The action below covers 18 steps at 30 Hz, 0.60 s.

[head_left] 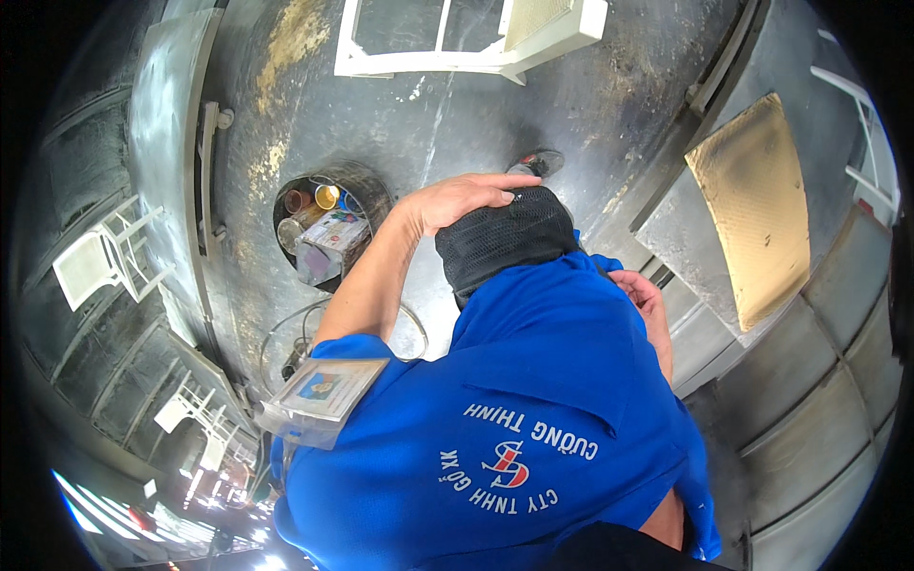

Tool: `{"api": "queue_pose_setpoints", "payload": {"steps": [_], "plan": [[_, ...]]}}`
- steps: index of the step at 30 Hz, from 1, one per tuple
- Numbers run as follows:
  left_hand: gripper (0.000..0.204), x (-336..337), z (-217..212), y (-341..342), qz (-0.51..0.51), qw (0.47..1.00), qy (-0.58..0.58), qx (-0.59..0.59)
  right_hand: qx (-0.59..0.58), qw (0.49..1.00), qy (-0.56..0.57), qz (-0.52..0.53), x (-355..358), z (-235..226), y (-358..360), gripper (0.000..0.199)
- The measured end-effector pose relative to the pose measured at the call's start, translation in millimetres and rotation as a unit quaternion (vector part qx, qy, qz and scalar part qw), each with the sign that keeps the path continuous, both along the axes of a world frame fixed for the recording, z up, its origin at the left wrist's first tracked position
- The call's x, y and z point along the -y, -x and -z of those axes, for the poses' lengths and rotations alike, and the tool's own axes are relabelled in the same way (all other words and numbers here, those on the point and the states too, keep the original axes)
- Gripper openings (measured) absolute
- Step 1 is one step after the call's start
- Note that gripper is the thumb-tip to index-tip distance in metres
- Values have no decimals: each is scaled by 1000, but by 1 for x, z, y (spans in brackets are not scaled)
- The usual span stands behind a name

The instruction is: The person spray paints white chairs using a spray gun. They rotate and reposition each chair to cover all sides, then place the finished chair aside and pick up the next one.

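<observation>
white frame (pixel 419 65): top cut off | right hand (pixel 646 297): partly behind blue shirt (pixel 562 333) | badge (pixel 345 385) print: illegible

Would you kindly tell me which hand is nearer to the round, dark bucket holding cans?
Left: the left hand, on the black mesh item, is just right of the bucket in the picture; the right hand is farther right, beside the blue fabric shirt.

2 hands (pixel 462 201) (pixel 647 303), 1 bucket (pixel 375 195) and 1 badge (pixel 333 388) show.

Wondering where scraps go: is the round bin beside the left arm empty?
No; the round bin visibly holds a boxy container.
</observation>
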<state>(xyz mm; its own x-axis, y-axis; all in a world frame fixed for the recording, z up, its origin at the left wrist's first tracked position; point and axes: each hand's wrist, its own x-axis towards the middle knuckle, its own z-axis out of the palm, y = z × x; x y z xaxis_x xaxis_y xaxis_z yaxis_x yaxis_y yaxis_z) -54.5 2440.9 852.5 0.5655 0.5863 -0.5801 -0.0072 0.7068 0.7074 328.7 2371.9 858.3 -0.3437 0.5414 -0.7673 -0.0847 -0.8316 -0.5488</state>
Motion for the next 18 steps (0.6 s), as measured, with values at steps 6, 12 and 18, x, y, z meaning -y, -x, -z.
{"api": "queue_pose_setpoints", "payload": {"steps": [6, 12, 18], "plan": [[52, 0, 17, -3, -36, 994, 59, 88, 34, 999, 11, 1, -11, -11, 2, 28], [51, 0, 32, -4, -61, 985, 109, 116, 35, 999, 10, 5, -16, -13, -2, 30], [50, -2, 32, -8, -51, 989, 76, 116, 41, 999, 20, -22, -16, -4, -13, 37]]}}
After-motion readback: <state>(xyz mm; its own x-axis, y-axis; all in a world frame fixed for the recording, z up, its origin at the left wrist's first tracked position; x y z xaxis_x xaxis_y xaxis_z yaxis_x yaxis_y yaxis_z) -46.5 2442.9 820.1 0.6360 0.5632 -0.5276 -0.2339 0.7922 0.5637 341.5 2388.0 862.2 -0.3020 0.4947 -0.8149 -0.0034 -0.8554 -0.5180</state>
